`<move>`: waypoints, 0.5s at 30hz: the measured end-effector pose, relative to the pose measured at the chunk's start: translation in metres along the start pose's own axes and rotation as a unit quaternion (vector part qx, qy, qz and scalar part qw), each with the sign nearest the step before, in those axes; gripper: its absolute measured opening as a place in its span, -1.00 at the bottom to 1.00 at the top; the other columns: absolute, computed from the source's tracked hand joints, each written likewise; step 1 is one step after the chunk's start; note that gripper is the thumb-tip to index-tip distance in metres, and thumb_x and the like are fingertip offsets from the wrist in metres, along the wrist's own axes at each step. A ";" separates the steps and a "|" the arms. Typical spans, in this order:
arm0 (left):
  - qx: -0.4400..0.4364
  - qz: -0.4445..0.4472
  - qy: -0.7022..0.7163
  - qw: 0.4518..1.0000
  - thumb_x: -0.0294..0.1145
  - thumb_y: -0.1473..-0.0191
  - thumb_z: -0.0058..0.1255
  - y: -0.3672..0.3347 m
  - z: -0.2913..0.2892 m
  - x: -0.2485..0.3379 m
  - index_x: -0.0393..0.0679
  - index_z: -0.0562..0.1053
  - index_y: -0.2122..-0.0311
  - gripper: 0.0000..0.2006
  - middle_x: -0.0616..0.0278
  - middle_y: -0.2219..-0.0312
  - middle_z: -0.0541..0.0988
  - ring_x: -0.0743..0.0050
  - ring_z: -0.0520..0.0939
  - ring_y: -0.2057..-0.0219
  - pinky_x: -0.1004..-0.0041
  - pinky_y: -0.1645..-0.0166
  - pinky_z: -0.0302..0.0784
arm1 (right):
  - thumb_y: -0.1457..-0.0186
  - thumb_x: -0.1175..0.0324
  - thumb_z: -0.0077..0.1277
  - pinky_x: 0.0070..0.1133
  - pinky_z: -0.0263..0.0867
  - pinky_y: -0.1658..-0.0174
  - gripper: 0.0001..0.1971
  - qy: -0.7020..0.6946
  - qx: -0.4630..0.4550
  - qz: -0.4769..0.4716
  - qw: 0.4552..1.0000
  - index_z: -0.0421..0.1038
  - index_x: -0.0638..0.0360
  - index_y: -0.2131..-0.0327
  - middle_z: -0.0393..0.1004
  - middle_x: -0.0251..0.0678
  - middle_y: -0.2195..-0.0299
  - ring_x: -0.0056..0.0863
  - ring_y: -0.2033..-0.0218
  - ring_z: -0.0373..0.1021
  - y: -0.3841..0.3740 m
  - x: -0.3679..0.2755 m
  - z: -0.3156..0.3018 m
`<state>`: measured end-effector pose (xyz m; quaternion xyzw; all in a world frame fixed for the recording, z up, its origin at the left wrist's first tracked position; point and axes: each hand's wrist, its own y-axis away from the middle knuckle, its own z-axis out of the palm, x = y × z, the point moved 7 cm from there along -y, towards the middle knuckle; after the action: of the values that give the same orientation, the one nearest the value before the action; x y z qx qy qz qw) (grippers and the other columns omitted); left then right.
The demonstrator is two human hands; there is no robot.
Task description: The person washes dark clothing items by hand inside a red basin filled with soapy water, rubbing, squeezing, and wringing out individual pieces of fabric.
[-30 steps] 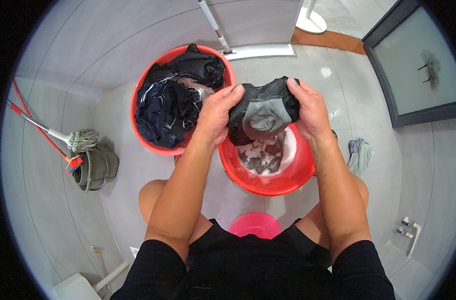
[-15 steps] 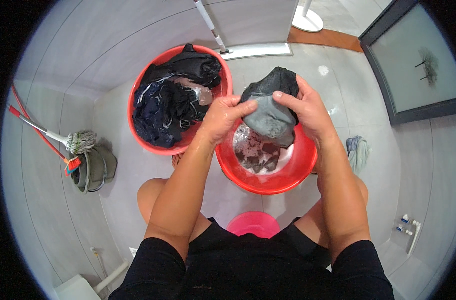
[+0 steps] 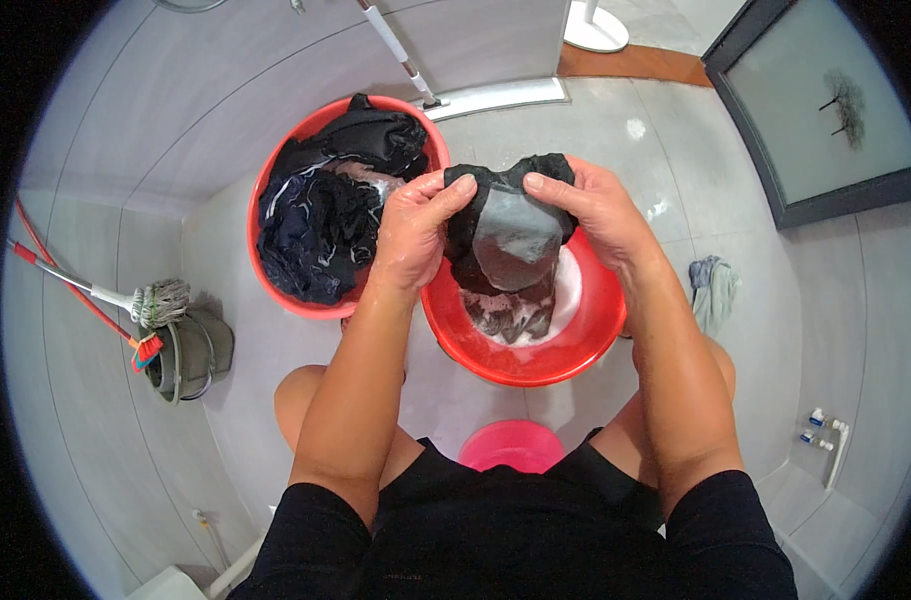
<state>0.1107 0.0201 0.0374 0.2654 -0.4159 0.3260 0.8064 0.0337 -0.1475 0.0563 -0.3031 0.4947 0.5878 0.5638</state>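
A wet black-and-grey piece of clothing point(image 3: 517, 235) hangs stretched between my two hands, its exact kind unclear. My left hand point(image 3: 415, 222) pinches its upper left edge, thumb on top. At the upper right edge, my right hand point(image 3: 600, 205) grips it the same way, fingers hidden behind the cloth. Below is a red basin point(image 3: 520, 372) with suds and dark wet cloth point(image 3: 513, 318) in it; the held cloth covers part of its far side. To the left, a larger red tub point(image 3: 260, 240) holds a heap of black and navy clothes point(image 3: 325, 225).
A pink stool or basin point(image 3: 512, 443) is between my knees. A grey bucket point(image 3: 195, 350) with a mop point(image 3: 160, 302) and a brush point(image 3: 147, 350) stands left. Wet cloths point(image 3: 713, 290) lie on the floor at right, near the frosted door point(image 3: 810, 120). A white-handled pole point(image 3: 395, 50) leans behind.
My left hand has shifted to the garment's upper left edge, and the cloth is now spread wider between both hands. The view has also shifted slightly.
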 end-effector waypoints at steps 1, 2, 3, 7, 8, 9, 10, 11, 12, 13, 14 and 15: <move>-0.002 0.001 0.004 1.000 -0.41 -0.20 0.13 0.002 0.003 0.003 -0.31 0.58 0.14 -0.80 0.27 0.27 0.66 0.56 0.63 0.28 0.49 0.12 0.54 | -0.10 0.19 0.27 -0.62 0.37 0.18 -0.66 0.017 0.001 0.022 1.000 0.54 0.30 0.22 0.57 -0.37 0.32 -0.62 0.30 0.46 0.000 0.003 0.002; -0.004 0.002 0.009 1.000 -0.42 -0.20 0.13 0.004 0.005 0.004 -0.31 0.58 0.12 -0.79 0.26 0.26 0.66 0.55 0.63 0.27 0.48 0.10 0.55 | -0.10 0.19 0.27 -0.62 0.37 0.18 -0.66 0.015 0.001 0.022 1.000 0.54 0.30 0.22 0.57 -0.37 0.32 -0.62 0.30 0.46 0.000 0.003 0.005; -0.009 -0.002 0.008 1.000 -0.43 -0.21 0.11 0.004 0.005 0.003 -0.31 0.57 0.09 -0.78 0.25 0.24 0.66 0.53 0.64 0.25 0.48 0.07 0.55 | -0.09 0.14 0.28 -0.62 0.36 0.20 -0.64 0.037 -0.005 0.049 0.998 0.55 0.28 0.25 0.57 -0.38 0.34 -0.63 0.31 0.45 0.001 0.007 0.010; 0.005 0.017 0.015 1.000 -0.44 -0.21 0.11 0.008 0.011 0.006 -0.31 0.57 0.09 -0.78 0.26 0.24 0.65 0.54 0.63 0.24 0.50 0.06 0.54 | -0.06 0.12 0.30 -0.60 0.35 0.21 -0.66 0.049 -0.017 0.079 0.995 0.57 0.25 0.32 0.55 -0.41 0.38 -0.61 0.35 0.42 -0.006 0.022 0.009; 0.010 0.017 0.008 1.000 -0.43 -0.21 0.11 0.009 0.013 0.006 -0.31 0.57 0.08 -0.77 0.27 0.23 0.65 0.54 0.63 0.23 0.50 0.05 0.54 | -0.06 0.14 0.30 -0.59 0.35 0.20 -0.67 0.053 -0.027 0.078 0.995 0.57 0.25 0.33 0.54 -0.40 0.39 -0.60 0.35 0.42 -0.009 0.024 0.007; 0.015 0.016 0.002 1.000 -0.43 -0.21 0.11 0.009 0.013 0.006 -0.31 0.57 0.07 -0.77 0.27 0.23 0.65 0.55 0.63 0.23 0.49 0.05 0.54 | -0.06 0.26 0.29 -0.59 0.35 0.22 -0.74 0.013 -0.009 0.065 0.998 0.54 0.27 0.32 0.54 -0.39 0.39 -0.60 0.37 0.42 -0.009 0.024 0.001; 0.017 0.018 0.001 1.000 -0.43 -0.21 0.11 0.008 0.009 0.005 -0.31 0.57 0.07 -0.77 0.27 0.23 0.65 0.55 0.63 0.23 0.49 0.05 0.54 | -0.06 0.26 0.29 -0.59 0.35 0.22 -0.74 0.012 -0.012 0.065 0.998 0.54 0.27 0.32 0.54 -0.39 0.39 -0.60 0.37 0.42 -0.010 0.023 0.004; 0.026 0.005 -0.007 1.000 -0.42 -0.21 0.11 0.007 0.001 -0.001 -0.30 0.57 0.08 -0.77 0.27 0.24 0.66 0.55 0.63 0.24 0.49 0.06 0.54 | -0.06 0.32 0.28 -0.59 0.35 0.23 -0.77 -0.020 0.011 0.021 1.000 0.52 0.27 0.31 0.54 -0.39 0.40 -0.60 0.37 0.42 -0.011 0.016 0.006; 0.035 -0.008 -0.014 0.999 -0.42 -0.20 0.12 0.007 -0.005 -0.004 -0.30 0.57 0.09 -0.77 0.27 0.25 0.66 0.56 0.64 0.25 0.49 0.07 0.54 | -0.06 0.37 0.27 -0.59 0.35 0.25 -0.80 -0.052 0.033 -0.022 0.998 0.50 0.28 0.30 0.54 -0.39 0.41 -0.61 0.38 0.42 -0.011 0.010 0.006; 0.037 -0.029 -0.002 0.999 -0.39 -0.20 0.14 0.008 -0.009 -0.005 -0.28 0.59 0.16 -0.81 0.27 0.29 0.67 0.57 0.63 0.31 0.51 0.13 0.53 | -0.07 0.44 0.25 -0.61 0.34 0.30 -0.82 -0.061 0.053 -0.027 0.996 0.48 0.28 0.29 0.52 -0.42 0.43 -0.63 0.41 0.40 -0.011 0.009 0.003; 0.038 -0.028 -0.001 0.999 -0.39 -0.20 0.14 0.008 -0.009 -0.006 -0.28 0.59 0.16 -0.81 0.27 0.29 0.67 0.57 0.63 0.31 0.51 0.13 0.53 | -0.07 0.44 0.25 -0.61 0.34 0.30 -0.82 -0.060 0.053 -0.026 0.996 0.48 0.28 0.29 0.52 -0.42 0.43 -0.63 0.41 0.40 -0.013 0.011 0.002; 0.048 -0.030 0.018 0.998 -0.37 -0.20 0.15 0.008 -0.009 -0.007 -0.27 0.59 0.20 -0.82 0.28 0.32 0.67 0.58 0.63 0.34 0.52 0.15 0.53 | -0.09 0.43 0.24 -0.62 0.34 0.31 -0.83 -0.044 0.044 -0.042 0.997 0.47 0.28 0.30 0.51 -0.42 0.43 -0.65 0.42 0.39 -0.015 0.011 0.000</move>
<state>0.1058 0.0293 0.0282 0.3101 -0.3769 0.3263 0.8095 0.0465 -0.1453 0.0422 -0.2728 0.4817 0.5541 0.6217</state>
